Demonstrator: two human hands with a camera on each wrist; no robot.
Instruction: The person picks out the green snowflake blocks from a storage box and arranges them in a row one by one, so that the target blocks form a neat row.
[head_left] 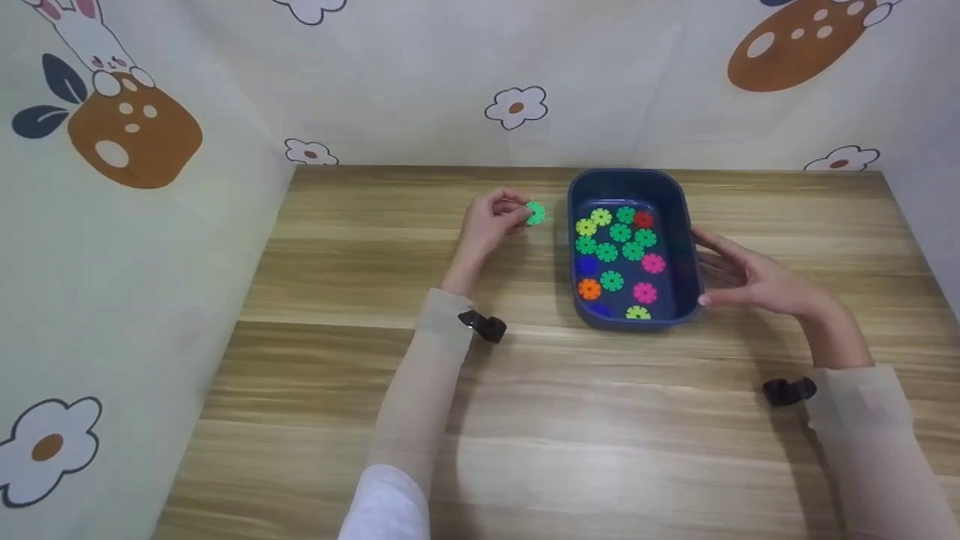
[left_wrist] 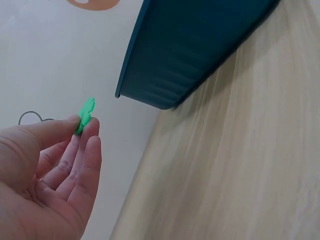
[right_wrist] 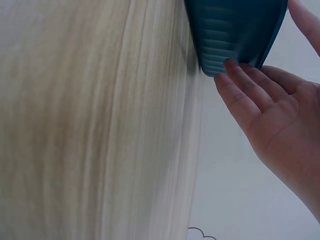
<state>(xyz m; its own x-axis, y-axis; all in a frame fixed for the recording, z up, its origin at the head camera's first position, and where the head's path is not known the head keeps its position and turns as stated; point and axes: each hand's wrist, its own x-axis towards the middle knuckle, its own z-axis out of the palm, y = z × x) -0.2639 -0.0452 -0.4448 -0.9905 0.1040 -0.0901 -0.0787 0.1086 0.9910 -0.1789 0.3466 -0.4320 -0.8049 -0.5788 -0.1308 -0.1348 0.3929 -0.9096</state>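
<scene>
Pinching a green disc (head_left: 535,213) with thumb and fingers, the left hand (head_left: 489,223) holds it just left of the blue box (head_left: 681,281). The right hand (head_left: 761,279) is at the right side of the box, its fingers stretched out and touching it. More little discs (head_left: 611,281) lie inside the box: green, yellow, pink, blue, orange and red. A wood-coloured table (head_left: 540,420) is under the box, and a flowery wall (head_left: 420,90) is behind it.
</scene>
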